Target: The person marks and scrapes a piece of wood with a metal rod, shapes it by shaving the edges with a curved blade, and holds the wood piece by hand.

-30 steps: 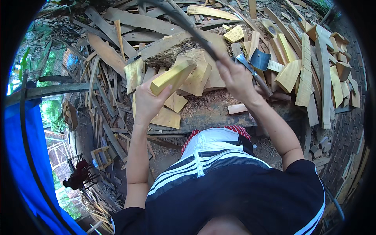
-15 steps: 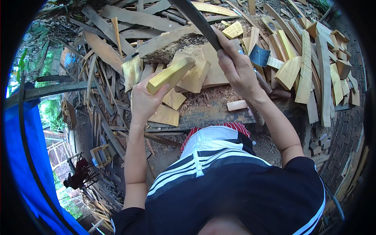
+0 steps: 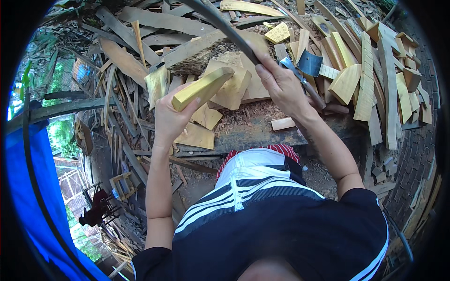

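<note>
My left hand (image 3: 171, 117) is closed round the near end of a thick yellow wood piece (image 3: 202, 89). Its far end points up and to the right, above the wood blocks on the bench. My right hand (image 3: 282, 88) grips a long, dark machete-like blade (image 3: 225, 32), which slants to the upper left and runs out of the picture. The blade is apart from the held piece. Beneath both hands lie pale wooden blocks (image 3: 234, 84) on a bench (image 3: 239, 136) strewn with chips. A small pale block (image 3: 283, 123) rests near the bench's front edge.
To the right of my right hand lie a tool with a curved dark metal head (image 3: 310, 63) and a chisel-like tool (image 3: 307, 83). Curved wood offcuts (image 3: 364, 79) are heaped at the right. Grey planks (image 3: 164, 21) pile up at the far left. A blue tarp (image 3: 37, 196) hangs left.
The blade in my right hand has swung left and tilted lower, with the hand shifting slightly. My left hand and the wood piece have moved only slightly left.
</note>
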The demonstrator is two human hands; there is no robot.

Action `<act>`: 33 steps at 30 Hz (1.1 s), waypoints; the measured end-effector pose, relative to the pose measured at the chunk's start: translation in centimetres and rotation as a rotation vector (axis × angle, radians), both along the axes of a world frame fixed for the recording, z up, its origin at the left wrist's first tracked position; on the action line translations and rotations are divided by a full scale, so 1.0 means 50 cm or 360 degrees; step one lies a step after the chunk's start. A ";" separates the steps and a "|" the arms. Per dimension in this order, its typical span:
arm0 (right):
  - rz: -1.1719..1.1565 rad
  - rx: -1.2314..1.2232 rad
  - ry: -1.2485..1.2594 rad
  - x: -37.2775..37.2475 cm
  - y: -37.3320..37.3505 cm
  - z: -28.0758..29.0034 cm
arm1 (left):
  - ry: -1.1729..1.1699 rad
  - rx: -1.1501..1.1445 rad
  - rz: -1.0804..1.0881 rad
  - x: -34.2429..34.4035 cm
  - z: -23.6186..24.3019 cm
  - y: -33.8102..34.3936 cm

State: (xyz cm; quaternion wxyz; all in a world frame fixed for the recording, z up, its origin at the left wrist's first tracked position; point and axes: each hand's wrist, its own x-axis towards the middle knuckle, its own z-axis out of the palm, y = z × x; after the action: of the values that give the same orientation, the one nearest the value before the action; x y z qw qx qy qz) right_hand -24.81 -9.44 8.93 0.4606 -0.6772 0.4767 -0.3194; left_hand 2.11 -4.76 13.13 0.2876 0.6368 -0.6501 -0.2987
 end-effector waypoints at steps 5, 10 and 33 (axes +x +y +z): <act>-0.0138 -0.0451 -0.0342 0.018 0.027 -0.014 | -0.0042 -0.0023 -0.0002 -0.004 -0.007 0.000; -0.0028 -0.0053 0.0413 0.004 0.055 -0.223 | -0.0053 -0.0085 0.0024 -0.013 -0.016 0.003; -0.0074 -0.0118 -0.0005 -0.011 0.049 -0.179 | -0.0102 -0.0024 0.0118 -0.031 -0.006 -0.012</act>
State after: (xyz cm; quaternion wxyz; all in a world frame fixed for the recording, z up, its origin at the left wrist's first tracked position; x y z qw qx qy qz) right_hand -25.38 -7.01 -0.01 0.4284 -0.6821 0.4793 -0.3487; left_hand 0.58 -5.36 12.85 0.2823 0.6673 -0.6372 -0.2624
